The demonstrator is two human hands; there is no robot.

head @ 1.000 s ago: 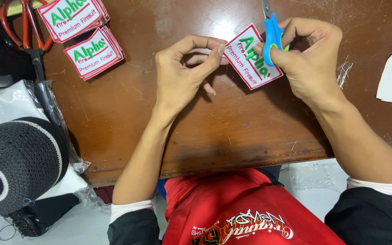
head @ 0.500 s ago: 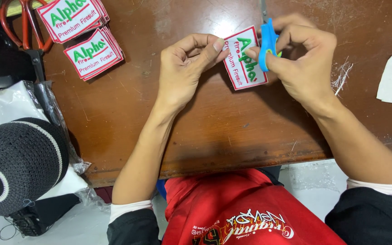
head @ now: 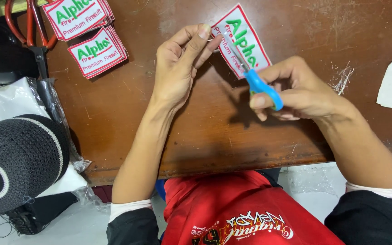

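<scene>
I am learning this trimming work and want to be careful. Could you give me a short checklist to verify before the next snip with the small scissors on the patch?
1. Patch held firm: ok, the left hand pinches its upper left corner.
2. Scissors gripped: ok, the right hand has fingers in the blue handles.
3. Blades on the patch edge: cannot tell, the thin blades lie over the patch but their tips are unclear.
4. Left fingertips clear of the blades: cannot tell, they are close together.
5. Finished patches out of the way: ok, stacked at the far left of the wooden table.
</scene>
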